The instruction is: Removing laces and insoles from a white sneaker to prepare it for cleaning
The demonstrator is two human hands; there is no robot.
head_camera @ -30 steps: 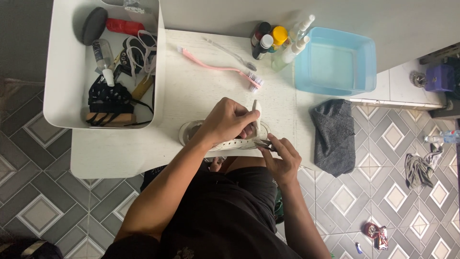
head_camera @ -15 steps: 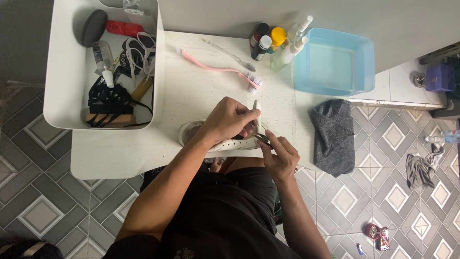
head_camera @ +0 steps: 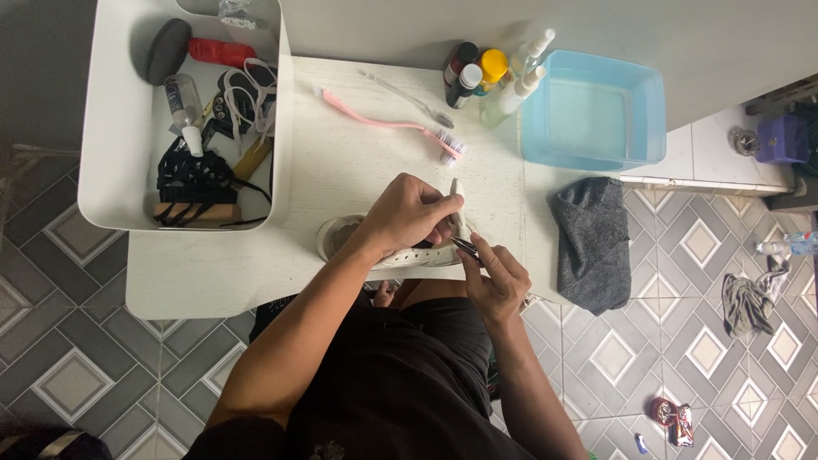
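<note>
- Left hand (head_camera: 409, 217) sits on top of the white shoe (head_camera: 400, 247). Its fingers are curled and pinch the shoe's pale tongue (head_camera: 457, 200), which sticks up and away from the person.
- Right hand (head_camera: 494, 277) is just beside the shoe, on its right end. It is closed around a thin dark tool (head_camera: 464, 245), and the tool's tip points at the shoe, close under the left fingers.
- The shoe lies on its side at the near edge of the white surface (head_camera: 358, 153). Its long way runs left to right, with the open heel end on the left and the tongue end on the right.
- Both hands meet at the right end of the shoe. The left hand is on it and the right hand comes in from the near right.
- A pink brush (head_camera: 392, 126) lies farther back on the surface, well apart from the hands.
- A blue tub (head_camera: 652, 128) stands at the far right, with small bottles (head_camera: 494, 77) just beside it.
- A white bin (head_camera: 111, 170) full of odds and ends sits on the left.
- A grey cloth (head_camera: 592, 238) hangs off the right edge.
</note>
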